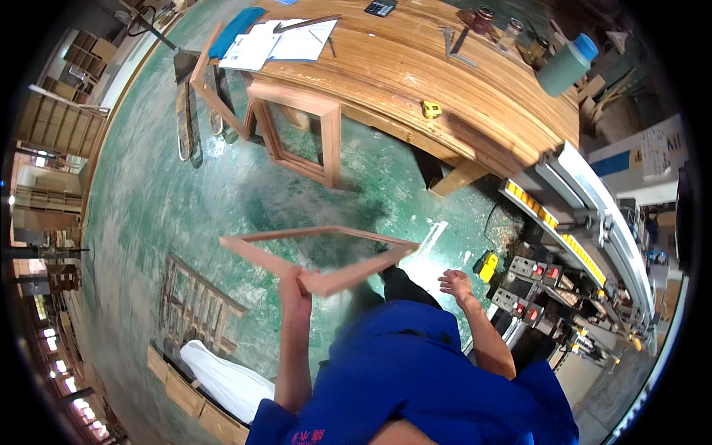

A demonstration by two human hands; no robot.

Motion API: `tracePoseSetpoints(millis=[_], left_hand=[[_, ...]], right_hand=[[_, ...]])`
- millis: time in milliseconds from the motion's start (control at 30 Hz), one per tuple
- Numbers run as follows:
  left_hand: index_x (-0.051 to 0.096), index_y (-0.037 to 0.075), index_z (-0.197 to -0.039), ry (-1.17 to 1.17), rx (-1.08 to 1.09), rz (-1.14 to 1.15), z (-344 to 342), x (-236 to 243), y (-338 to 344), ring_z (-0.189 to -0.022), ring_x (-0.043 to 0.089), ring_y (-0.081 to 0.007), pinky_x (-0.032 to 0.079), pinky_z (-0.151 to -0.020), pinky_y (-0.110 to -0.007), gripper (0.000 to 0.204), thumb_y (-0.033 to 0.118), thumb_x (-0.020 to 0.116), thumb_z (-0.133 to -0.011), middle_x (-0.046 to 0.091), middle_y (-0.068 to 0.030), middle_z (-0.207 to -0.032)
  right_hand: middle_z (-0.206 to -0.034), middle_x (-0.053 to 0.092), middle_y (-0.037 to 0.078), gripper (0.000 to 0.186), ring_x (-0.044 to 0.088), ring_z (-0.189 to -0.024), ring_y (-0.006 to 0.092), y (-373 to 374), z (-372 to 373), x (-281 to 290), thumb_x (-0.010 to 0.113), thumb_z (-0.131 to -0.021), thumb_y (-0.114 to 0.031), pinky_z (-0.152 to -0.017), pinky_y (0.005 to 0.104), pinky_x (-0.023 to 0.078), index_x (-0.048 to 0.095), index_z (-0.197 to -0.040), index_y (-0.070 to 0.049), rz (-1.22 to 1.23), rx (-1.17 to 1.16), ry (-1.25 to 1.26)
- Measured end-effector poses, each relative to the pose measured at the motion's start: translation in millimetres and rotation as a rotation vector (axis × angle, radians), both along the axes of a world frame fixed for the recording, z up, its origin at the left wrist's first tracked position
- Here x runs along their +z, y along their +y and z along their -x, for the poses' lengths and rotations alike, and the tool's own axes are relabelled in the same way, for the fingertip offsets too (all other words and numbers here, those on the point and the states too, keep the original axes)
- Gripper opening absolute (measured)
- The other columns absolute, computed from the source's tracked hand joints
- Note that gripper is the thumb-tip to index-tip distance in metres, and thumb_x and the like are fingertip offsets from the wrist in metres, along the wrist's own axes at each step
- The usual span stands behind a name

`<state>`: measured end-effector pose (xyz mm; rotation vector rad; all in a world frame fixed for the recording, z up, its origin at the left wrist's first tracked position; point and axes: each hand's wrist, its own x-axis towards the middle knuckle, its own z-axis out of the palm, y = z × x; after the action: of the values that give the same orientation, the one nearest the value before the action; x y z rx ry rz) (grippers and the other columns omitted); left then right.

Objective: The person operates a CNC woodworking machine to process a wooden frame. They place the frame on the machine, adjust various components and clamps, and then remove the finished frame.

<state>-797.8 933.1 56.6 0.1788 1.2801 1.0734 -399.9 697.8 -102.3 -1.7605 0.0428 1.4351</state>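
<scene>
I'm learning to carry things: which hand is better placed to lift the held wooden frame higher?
Probably the left hand: it grips the wooden frame near its closest corner. The right hand looks empty, apart from it.

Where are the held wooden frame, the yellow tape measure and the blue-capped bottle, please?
Held wooden frame point(363, 268): head view, its near right bar.
Yellow tape measure point(431, 110): head view, its case.
Blue-capped bottle point(563, 70): head view, its grey-green body.

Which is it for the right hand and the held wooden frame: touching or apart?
Apart. The head view shows bright floor between the right hand and the held wooden frame.
</scene>
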Motion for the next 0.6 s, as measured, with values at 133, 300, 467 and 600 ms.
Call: tracePoseSetpoints(millis=[133,300,467,600], left_hand=[[0.058,0.007,-0.097,-0.116,0.005,-0.031,-13,-6,96,-0.087,0.066,-0.0235,0.056,-0.098,-0.05,0.015,0.016,0.068,-0.09,0.061,-0.004,-0.087],[0.061,0.011,-0.094,-0.302,-0.02,-0.011,0,-3,218,-0.094,0.066,-0.0239,0.052,-0.104,-0.049,0.017,0.023,0.073,-0.094,0.065,-0.0034,-0.092],[0.059,0.008,-0.091,-0.283,-0.066,-0.04,8,-34,326,-0.099,0.065,-0.0249,0.051,-0.106,-0.05,0.019,0.021,0.073,-0.095,0.06,-0.0021,-0.083],[0.056,0.007,-0.09,-0.309,-0.065,0.08,1,-95,409,-0.079,0.06,-0.0208,0.052,-0.105,-0.052,0.019,0.016,0.072,-0.095,0.055,-0.0017,-0.076]], right_hand=[[-0.101,0.072,0.017,0.039,0.07,-0.08,0.0214,25,-36,2,0.063,-0.098,-0.033,-0.07,0.0345,0.06,0.059,-0.116,0.001,0.077,0.093,-0.101],[-0.093,0.074,0.015,0.033,0.067,-0.069,0.0177,58,-73,3,0.065,-0.094,-0.028,-0.061,0.0313,0.059,0.062,-0.113,-0.001,0.203,-0.01,-0.134],[-0.092,0.073,0.014,0.028,0.066,-0.066,0.017,103,-81,-1,0.064,-0.096,-0.024,-0.059,0.0325,0.059,0.061,-0.113,-0.001,0.257,-0.159,-0.188],[-0.092,0.073,0.016,0.028,0.066,-0.063,0.0175,146,-45,20,0.063,-0.098,-0.026,-0.057,0.0315,0.058,0.061,-0.111,-0.001,0.318,-0.236,-0.21]])
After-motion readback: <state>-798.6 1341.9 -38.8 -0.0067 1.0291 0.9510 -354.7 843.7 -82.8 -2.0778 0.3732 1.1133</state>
